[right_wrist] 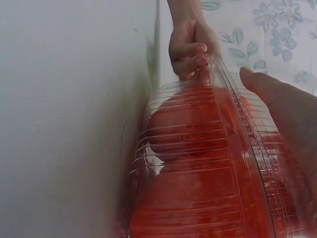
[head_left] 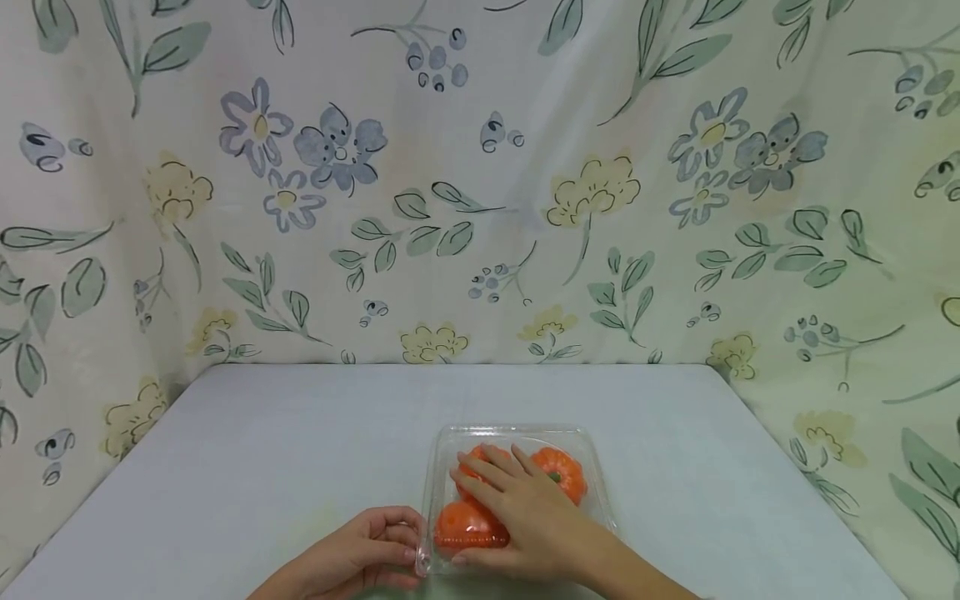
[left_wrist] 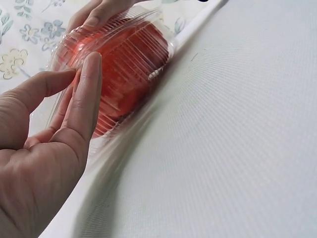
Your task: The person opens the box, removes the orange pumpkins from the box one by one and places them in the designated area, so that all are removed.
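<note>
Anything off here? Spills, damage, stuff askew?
Nothing stands out. The clear container sits on the table, orange pumpkin-shaped items inside; right hand on top, left hand pinching its near-left corner. Can't tell whether it's fully latched.

The rectangular see-through clamshell box (head_left: 517, 431) looks like thin clear plastic, super glossy, with bright streaks of glare along its rim and fine ridges moulded into the side walls, so those definitely aren't smooth. The rounded orange pumpkin-shaped pieces (head_left: 468, 527) inside look smooth and kinda shiny, though honestly I can't tell what they're made of through that plastic. The white flat-topped counter (head_left: 315, 433) has a matt, cloth-like surface with a fine weave up close. The cream floral-print hanging (head_left: 480, 183) is soft-looking matt fabric, slightly rippled.
</note>
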